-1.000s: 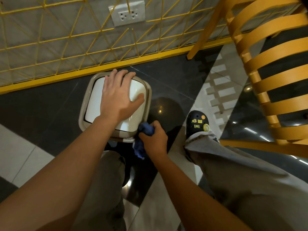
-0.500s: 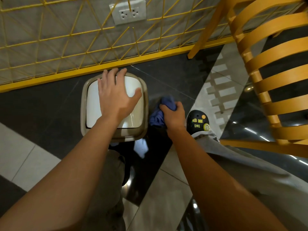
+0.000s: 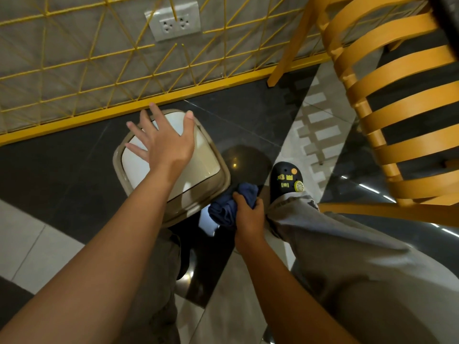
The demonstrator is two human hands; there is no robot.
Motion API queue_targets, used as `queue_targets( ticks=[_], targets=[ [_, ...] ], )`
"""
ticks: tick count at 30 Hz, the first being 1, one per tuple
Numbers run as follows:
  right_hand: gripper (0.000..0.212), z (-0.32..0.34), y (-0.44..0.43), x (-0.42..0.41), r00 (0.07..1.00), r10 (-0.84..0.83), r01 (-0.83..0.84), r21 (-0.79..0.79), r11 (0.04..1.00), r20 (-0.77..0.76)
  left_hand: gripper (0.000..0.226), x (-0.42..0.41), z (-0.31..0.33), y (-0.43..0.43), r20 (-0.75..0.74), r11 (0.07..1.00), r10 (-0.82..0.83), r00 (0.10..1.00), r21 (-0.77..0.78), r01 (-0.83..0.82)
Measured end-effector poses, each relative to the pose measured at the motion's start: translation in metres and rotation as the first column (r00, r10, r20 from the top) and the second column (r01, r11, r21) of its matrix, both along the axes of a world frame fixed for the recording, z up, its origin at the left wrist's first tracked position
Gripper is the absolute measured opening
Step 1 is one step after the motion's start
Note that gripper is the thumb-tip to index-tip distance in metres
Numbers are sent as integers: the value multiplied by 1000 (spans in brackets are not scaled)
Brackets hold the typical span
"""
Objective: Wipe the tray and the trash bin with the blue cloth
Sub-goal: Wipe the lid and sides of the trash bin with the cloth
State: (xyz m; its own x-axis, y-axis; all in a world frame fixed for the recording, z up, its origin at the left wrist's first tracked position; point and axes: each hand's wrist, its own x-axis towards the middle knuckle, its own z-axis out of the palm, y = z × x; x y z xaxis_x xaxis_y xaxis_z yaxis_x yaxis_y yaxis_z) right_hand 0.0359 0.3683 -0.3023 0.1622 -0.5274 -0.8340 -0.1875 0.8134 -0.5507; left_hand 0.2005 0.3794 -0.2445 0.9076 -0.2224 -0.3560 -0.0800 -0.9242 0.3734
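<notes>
A beige trash bin [image 3: 211,192] with a white swing lid stands on the dark floor near the wall. My left hand [image 3: 164,142] lies flat on the lid with its fingers spread apart. My right hand [image 3: 248,214] is closed around the crumpled blue cloth [image 3: 231,204], which presses against the bin's near right corner. The bin's sides are hidden under its top. No tray is in view.
A yellow wire grid [image 3: 99,70] with a yellow base rail runs along the wall behind the bin, below a power socket [image 3: 173,23]. An orange slatted chair [image 3: 397,108] stands at the right. My shoe [image 3: 288,180] and grey trouser legs are beside the bin.
My right hand has brought the cloth from the bin's right side back down to its near right corner. The bin has turned a little and my left hand's fingers have spread.
</notes>
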Motion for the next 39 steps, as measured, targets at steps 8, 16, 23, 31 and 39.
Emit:
queue_targets(
  ticks=[8,16,23,31,39],
  targets=[
    [28,11,40,3,997,62,-70,-186,980,-47,60,-13,2,24,310,670,-729,610,140,729],
    [26,10,27,20,951,229,-296,-386,874,-209,42,-18,-9,27,361,701,-686,631,96,707],
    [30,6,2,23,906,312,-419,-490,764,-287,33,-18,-11,28,407,735,-631,660,44,676],
    [28,13,-72,56,645,651,-750,-495,440,-399,23,-16,-13,31,422,751,-613,668,49,658],
    [29,16,-60,45,644,662,-760,-422,495,-384,24,-18,-15,29,438,784,-570,695,39,619]
  ],
)
